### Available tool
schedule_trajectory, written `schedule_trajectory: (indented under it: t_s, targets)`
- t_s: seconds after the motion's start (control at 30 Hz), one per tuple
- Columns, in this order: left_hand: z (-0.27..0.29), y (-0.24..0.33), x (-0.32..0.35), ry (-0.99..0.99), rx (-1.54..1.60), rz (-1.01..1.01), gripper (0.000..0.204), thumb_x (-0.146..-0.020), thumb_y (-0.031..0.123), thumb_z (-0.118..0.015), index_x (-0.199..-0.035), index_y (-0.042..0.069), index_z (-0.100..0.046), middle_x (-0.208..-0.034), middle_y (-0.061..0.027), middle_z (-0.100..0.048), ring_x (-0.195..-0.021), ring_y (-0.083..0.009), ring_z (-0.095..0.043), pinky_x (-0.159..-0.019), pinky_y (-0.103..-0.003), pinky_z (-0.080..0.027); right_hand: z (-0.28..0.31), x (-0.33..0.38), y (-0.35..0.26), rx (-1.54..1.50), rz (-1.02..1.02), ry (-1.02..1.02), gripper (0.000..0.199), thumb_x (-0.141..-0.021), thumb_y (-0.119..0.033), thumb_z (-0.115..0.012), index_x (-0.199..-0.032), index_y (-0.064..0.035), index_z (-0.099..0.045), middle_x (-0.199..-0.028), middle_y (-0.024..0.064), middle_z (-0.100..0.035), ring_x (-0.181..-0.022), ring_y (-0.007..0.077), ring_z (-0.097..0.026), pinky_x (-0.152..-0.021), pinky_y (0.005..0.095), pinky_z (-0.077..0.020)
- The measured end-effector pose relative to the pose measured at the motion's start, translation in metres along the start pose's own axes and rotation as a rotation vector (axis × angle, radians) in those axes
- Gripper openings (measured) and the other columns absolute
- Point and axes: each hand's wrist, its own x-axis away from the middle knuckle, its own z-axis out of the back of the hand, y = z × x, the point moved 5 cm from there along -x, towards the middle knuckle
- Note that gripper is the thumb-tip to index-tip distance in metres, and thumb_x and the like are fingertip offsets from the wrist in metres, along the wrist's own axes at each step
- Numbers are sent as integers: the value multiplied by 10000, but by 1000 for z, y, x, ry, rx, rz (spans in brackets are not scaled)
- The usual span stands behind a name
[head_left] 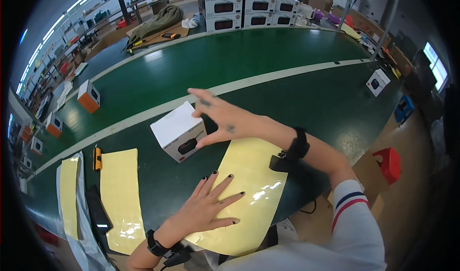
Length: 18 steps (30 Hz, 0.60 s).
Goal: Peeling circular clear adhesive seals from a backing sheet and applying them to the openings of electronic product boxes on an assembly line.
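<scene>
My left hand (203, 211) lies on a glossy yellow sheet (256, 175) at the table's near edge, its fingers spread. My right hand (225, 120) reaches across above the sheet to a small white box (175, 126) with a dark device printed on its side. The thumb and a finger are at the box's right side, while the index finger stretches out past its top. Those fingers are apart and not wrapped round the box; whether they press on it I cannot tell. Both wrists wear black straps with small devices.
To the left lie more yellow sheets (120, 194), an orange-and-black cutter (97, 158) and a dark phone-like object (98, 211). Boxes (89, 96) sit along the green conveyor belt (201, 62). Stacked cartons (223, 7) stand at the back; a red stool (387, 165) is at right.
</scene>
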Motion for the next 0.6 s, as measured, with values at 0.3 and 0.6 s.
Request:
schedule_trajectory:
  t_s: [0.3,0.6]
  targets:
    - [12,7,14,55,57,-21,582,-725,546,-692,-1213,246,-589,-1310,-168,-443,-1229,-434,-351,-1034,-550,-277,16,30,13,59,-174,32,608,-703,-251,-756,-1241,-148,-493,-1116,190,-374,-927,335,-494,-812,372,-455]
    - [12,14,18,102,36,-12,555,-681,496,-758,-1144,223,-620,-1281,-163,-447,-1226,-430,-356,-1020,-520,-316,215,290,70,777,-713,521,665,-615,-272,-797,-1190,-81,-522,-1029,160,-494,-1008,309,-470,-898,368,-414]
